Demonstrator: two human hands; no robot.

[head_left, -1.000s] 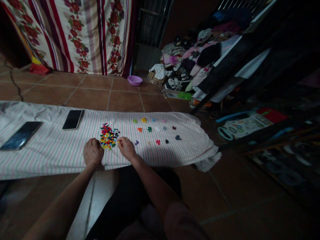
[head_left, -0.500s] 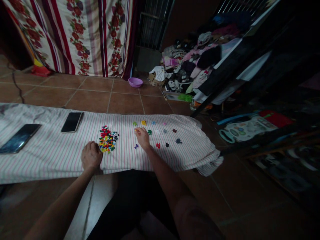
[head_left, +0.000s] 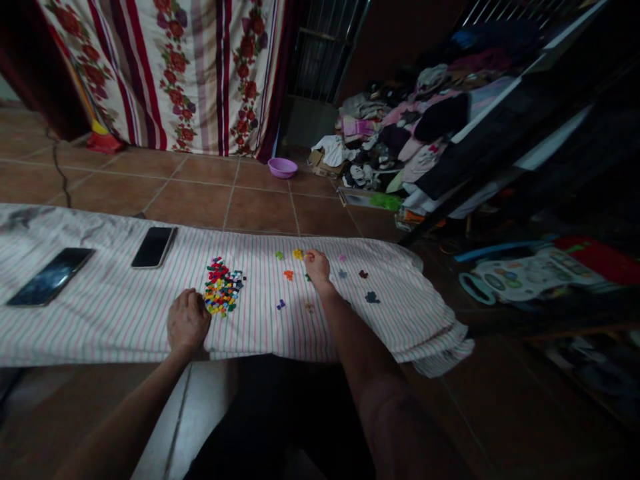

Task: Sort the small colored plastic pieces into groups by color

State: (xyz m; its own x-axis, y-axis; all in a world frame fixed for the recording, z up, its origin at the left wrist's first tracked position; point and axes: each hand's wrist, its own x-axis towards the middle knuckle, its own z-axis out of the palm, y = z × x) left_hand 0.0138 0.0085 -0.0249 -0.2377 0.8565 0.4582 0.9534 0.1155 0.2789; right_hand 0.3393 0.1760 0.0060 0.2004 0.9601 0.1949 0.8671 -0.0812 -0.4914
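On the striped cloth (head_left: 260,333) lies a mixed pile of tiny coloured bricks (head_left: 220,290). My left hand (head_left: 189,320) rests just left of the pile, its fingers curled under, and any contents are hidden. To the right, small groups of one colour each are spread out. My right hand (head_left: 319,269) is pinched right beside the yellow group (head_left: 298,254); whatever is between its fingertips is too small to make out. Orange pieces (head_left: 289,275), a lime group (head_left: 279,255) and purple pieces (head_left: 281,305) lie left of it. Dark grey pieces (head_left: 371,297) sit farther right. My right forearm hides some groups.
Two phones (head_left: 153,247) lie on the cloth's left part. Beyond it, a purple basin (head_left: 283,168) stands on the tiled floor near a floral curtain (head_left: 205,80). A heap of clothes (head_left: 395,127) and a dark slanted frame (head_left: 450,193) are at the right.
My right hand has moved from over the orange pieces to the right, past the yellow group. The orange pieces are now uncovered. My left hand stays by the pile; the view has shifted slightly.
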